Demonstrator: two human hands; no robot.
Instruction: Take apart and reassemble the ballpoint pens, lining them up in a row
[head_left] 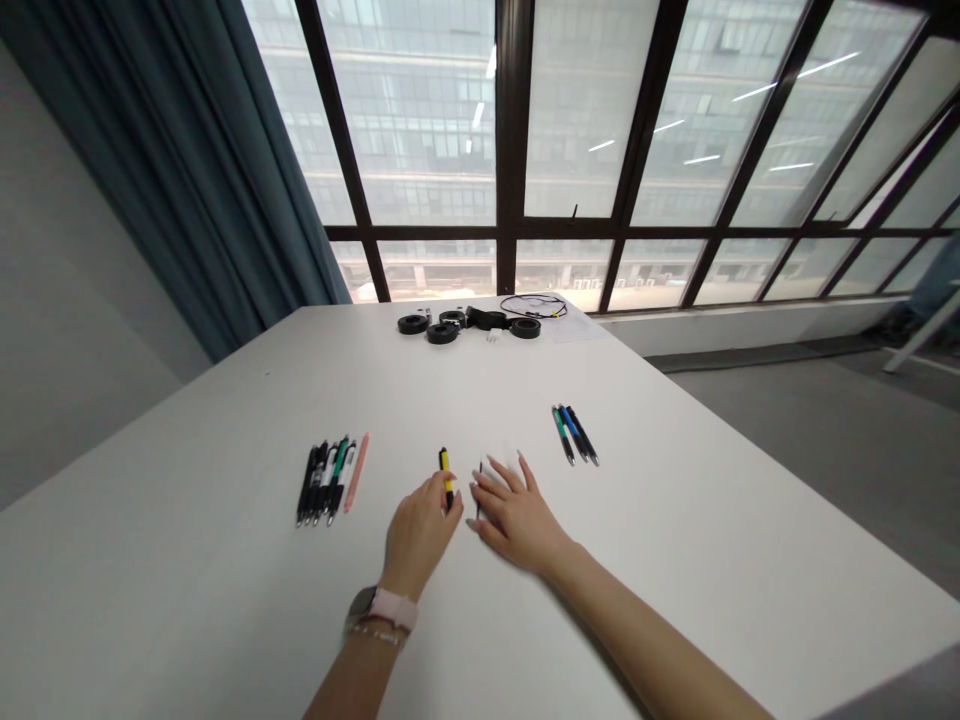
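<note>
The left hand (418, 530) has its fingertips pinched on the lower end of a yellow-and-black pen (447, 476) lying near the middle of the counter (675, 540); the right hand (517, 515) rests flat and open beside it, holding nothing, over a thin dark refill (479, 487). The smooth round barrel could well roll off across the glossy white surface if nudged. At nine o'clock lies a row of slim plastic pens (328, 482), at two o'clock three more (575, 434).
</note>
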